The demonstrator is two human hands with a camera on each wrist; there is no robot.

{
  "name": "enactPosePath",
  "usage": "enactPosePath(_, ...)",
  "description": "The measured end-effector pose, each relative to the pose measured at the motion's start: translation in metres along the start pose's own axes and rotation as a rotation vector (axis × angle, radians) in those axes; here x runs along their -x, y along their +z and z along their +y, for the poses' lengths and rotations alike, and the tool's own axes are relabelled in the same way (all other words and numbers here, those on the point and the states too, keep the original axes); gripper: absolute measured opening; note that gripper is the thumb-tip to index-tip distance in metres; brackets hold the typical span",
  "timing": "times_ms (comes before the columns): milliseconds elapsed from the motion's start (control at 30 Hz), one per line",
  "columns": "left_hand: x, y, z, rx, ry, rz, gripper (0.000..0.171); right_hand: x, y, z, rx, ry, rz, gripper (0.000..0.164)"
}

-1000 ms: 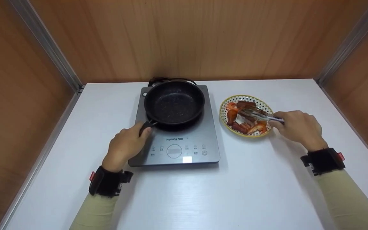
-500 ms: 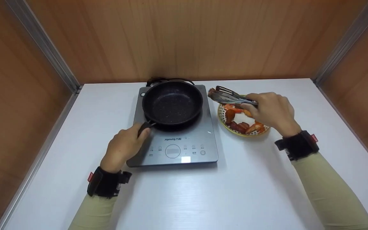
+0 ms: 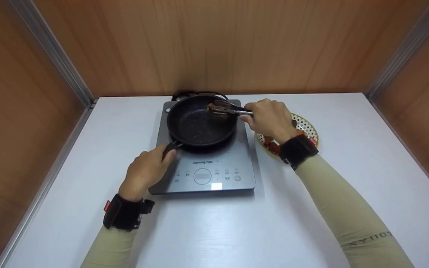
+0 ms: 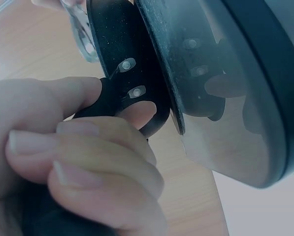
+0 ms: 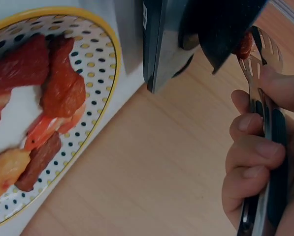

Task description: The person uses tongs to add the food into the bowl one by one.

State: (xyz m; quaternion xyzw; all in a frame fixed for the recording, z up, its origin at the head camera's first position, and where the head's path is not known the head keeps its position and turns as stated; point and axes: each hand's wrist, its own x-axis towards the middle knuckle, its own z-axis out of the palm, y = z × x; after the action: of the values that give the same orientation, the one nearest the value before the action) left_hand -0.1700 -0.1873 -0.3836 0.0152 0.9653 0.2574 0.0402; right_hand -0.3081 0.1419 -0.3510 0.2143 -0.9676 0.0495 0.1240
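Note:
A black frying pan (image 3: 199,126) sits on a grey induction cooktop (image 3: 233,160). My left hand (image 3: 145,169) grips the pan's handle (image 3: 169,146), its fingers wrapped round it in the left wrist view. In my right hand (image 3: 270,117) I hold metal tongs (image 3: 233,108), with their slotted heads over the right part of the pan. Between those heads is a reddish-brown piece of food (image 5: 245,45), mostly hidden by them. Behind my right wrist lies a dotted, yellow-rimmed plate (image 5: 112,49) bearing several pieces of meat (image 5: 63,91) and shrimp.
The cooktop stands on a white table (image 3: 214,223). A black cord (image 3: 184,93) lies behind it, close to the wooden back panel (image 3: 214,48). Wooden side panels with metal edging (image 3: 54,48) enclose the table left and right.
My right hand has lifted the tongs with a piece of food off the plate and carried them left over the pan. My left hand has stayed on the handle.

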Motion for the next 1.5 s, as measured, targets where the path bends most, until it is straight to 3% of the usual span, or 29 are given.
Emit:
enactPosePath(400,0.002,0.002,0.002,-0.008,-0.001,0.018,0.035,-0.027,0.019,-0.031,0.065,-0.003,-0.002,0.035)
enactPosePath(700,0.002,0.001,0.001,-0.01,-0.012,0.002,0.035,-0.035,0.031,-0.04,0.087,-0.041,0.035,0.034)
enactPosePath(1067,0.001,0.002,0.003,-0.023,0.0,0.002,0.035,-0.032,0.031,-0.032,0.089,-0.019,0.022,0.037)
enactPosePath(1500,0.001,0.001,0.005,-0.019,-0.009,-0.001,0.034,-0.028,0.024,-0.02,0.089,0.01,0.026,0.029)
